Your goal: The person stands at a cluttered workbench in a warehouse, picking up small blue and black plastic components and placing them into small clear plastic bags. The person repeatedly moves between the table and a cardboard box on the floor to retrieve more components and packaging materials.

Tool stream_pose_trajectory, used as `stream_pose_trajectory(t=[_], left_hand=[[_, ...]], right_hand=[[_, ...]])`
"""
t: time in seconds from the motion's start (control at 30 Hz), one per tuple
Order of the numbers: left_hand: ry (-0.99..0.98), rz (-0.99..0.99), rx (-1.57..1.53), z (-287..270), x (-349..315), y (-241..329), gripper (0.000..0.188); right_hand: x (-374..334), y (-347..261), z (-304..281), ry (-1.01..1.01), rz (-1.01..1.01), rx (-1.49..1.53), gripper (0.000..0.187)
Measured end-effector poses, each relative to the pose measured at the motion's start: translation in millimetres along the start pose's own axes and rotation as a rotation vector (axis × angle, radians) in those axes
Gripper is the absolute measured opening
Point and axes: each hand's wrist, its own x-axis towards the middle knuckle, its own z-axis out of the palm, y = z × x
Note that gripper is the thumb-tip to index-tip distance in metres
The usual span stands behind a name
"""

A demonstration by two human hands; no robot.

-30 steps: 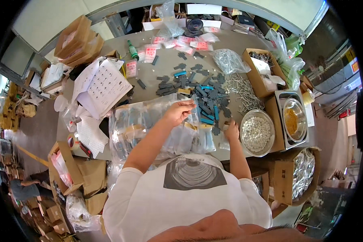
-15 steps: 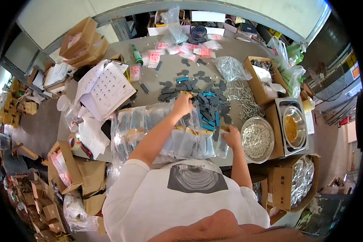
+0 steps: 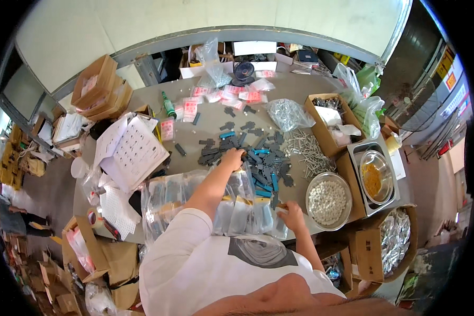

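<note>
Left hand point(image 3: 233, 158): stretched out onto the scattered dark grey and blue flat plastic parts point(image 3: 258, 158) mid-table, fingers curled down on them.
Right hand point(image 3: 291, 213): at the near table edge beside the round metal bowl of white pellets point(image 3: 327, 200); grip unclear.

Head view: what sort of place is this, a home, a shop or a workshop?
Most likely a small packing workshop. The grey table holds a spread of small dark and blue parts, which the left hand reaches into, with clear plastic bags, a metal bowl of white pieces and cardboard boxes around it.
</note>
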Motion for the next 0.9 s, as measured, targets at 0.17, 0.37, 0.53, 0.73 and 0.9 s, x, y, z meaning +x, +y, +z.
stream_pose_trajectory(t=[0.17, 0.37, 0.53, 0.73, 0.9], left_hand=[[0.123, 0.050, -0.064, 12, 23, -27, 0.017], [0.394, -0.197, -0.811, -32, 1, -48, 0.023], [0.351, -0.236, -1.089, -38, -16, -97, 0.030], [-0.028, -0.226, -0.241, -22, -38, -80, 0.049], [-0.117, -0.314, -0.024, 2, -32, -91, 0.036]], right_hand=[[4, 7, 8, 0.052, -0.017, -0.001, 0.033], [13, 5, 16, 0.030, -0.057, 0.017, 0.032], [17, -14, 12, -0.029, -0.011, 0.028, 0.031], [22, -10, 16, -0.049, -0.018, 0.032, 0.031], [18, -7, 13, 0.004, -0.049, 0.002, 0.031]])
